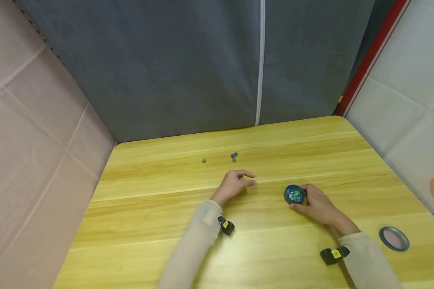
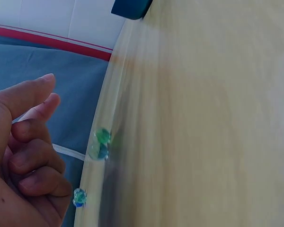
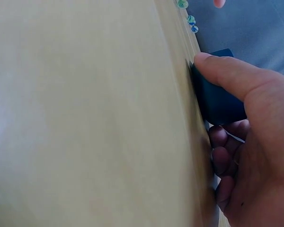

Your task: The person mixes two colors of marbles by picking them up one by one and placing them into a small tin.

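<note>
My right hand [image 1: 320, 205] grips a small dark-blue round tin [image 1: 286, 196] between thumb and fingers, on the right half of the table. Blue and green glass marbles [image 1: 295, 195] show inside its open top. In the right wrist view the thumb lies along the side of the tin [image 3: 220, 101]. My left hand [image 1: 232, 185] hovers over the table left of the tin, thumb and index finger extended and apart, the other fingers loosely curled, with nothing visible between them. Beyond it lie several loose marbles [image 1: 234, 159], one marble [image 1: 204, 160] apart to the left.
A round lid [image 1: 394, 239] with a dark rim and pale middle lies at the right of the wooden table [image 1: 148, 233]. A grey curtain [image 1: 166, 80] hangs behind the far edge. Pale walls stand on both sides.
</note>
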Demonstrator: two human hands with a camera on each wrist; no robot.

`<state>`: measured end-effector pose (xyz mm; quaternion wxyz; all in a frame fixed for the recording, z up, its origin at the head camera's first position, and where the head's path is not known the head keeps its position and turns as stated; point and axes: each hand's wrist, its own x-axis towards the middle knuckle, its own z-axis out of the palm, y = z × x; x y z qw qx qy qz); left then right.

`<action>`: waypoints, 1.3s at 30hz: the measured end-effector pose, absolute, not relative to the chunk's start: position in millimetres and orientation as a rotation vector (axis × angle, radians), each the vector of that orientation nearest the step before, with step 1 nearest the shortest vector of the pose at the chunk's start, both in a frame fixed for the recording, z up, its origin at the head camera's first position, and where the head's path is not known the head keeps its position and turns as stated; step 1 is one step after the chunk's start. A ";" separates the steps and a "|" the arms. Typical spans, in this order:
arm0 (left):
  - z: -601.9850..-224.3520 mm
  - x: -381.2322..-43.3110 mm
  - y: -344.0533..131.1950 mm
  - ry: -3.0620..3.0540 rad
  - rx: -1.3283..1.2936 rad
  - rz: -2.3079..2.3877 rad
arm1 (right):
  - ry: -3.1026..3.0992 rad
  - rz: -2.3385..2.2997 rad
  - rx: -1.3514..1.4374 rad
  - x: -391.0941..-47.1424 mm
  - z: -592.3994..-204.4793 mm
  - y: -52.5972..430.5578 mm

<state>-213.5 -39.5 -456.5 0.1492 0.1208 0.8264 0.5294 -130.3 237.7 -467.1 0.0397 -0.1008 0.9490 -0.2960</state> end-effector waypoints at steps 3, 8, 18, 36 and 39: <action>-458.2 -215.6 -45.0 2.372 0.333 1.529 | 2.907 -0.907 -0.307 -130.8 -467.0 237.7; -462.0 -217.8 -54.7 2.372 0.310 1.518 | 2.901 -0.909 -0.306 -131.3 -466.2 237.9; -466.4 -219.7 -62.0 2.352 0.276 1.514 | 2.894 -0.912 -0.304 -131.9 -466.4 239.4; -471.5 -220.9 -63.9 2.327 0.249 1.517 | 2.897 -0.914 -0.293 -131.4 -466.3 237.6; -472.2 -221.6 -64.0 2.348 0.243 1.493 | 2.894 -0.915 -0.286 -131.4 -466.4 237.6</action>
